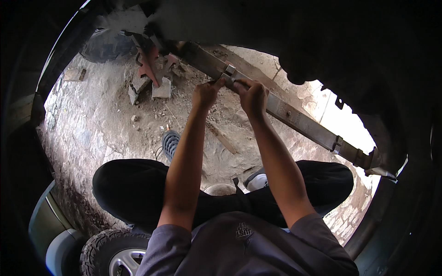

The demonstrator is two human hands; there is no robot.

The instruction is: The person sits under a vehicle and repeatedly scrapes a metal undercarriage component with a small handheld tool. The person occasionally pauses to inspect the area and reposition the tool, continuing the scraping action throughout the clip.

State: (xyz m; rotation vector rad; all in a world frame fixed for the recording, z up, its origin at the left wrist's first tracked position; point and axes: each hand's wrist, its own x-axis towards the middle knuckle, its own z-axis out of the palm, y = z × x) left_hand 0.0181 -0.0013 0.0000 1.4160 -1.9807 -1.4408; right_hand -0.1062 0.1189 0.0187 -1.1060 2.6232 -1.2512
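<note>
A long grey metal bar [293,118] with clamps runs diagonally under the dark vehicle body, from upper left down to the right. My left hand [207,95] is closed at the bar's lower edge, just below a small metal clamp [230,69], its fingertips on the metal. My right hand [252,95] grips the bar just right of that clamp, fingers bent. What exactly lies under the fingertips is partly hidden.
A red metal stand [147,68] and broken concrete pieces [161,88] lie beyond my hands at upper left, near a wooden block [73,73]. A wooden strip [223,138] lies on the dusty ground. A wheel [97,253] sits at lower left, beside my crossed legs.
</note>
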